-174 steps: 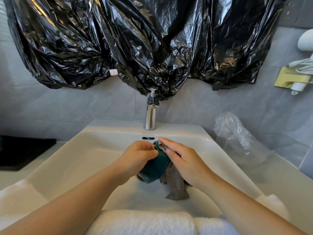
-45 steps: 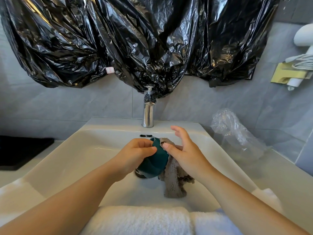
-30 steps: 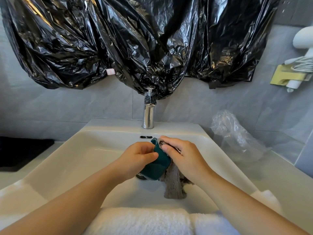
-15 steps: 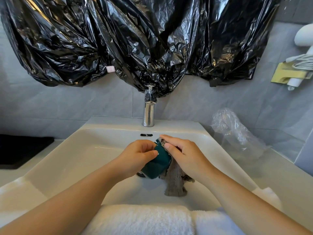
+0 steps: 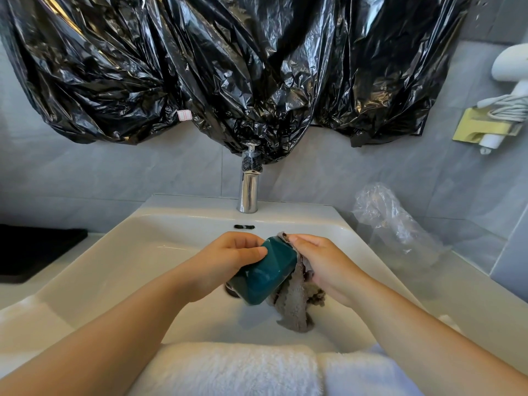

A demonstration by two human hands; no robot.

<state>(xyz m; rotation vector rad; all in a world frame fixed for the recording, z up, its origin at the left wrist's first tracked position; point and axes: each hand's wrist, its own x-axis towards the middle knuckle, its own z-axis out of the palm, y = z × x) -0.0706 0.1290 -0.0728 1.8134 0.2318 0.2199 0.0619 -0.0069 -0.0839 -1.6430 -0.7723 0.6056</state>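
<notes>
Cup (image 5: 265, 274) being wiped with a cloth (image 5: 294, 307) over a sink (image 5: 143, 252).
Above the sink's middle, the left hand (image 5: 228, 261) grips the tilted teal cup. The right hand (image 5: 323, 261) pinches the grey cloth against its rim. Wiping seems midway: the cup is not yet set down.

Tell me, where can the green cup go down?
Bare spots: the left slope of the basin, beside the left arm; the ledge beside the tap; the counter in front of the clear bag. Crowded: the basin's middle, where the left hand grips the cup and the right hand holds the cloth, and the front edge, under the towel.
</notes>
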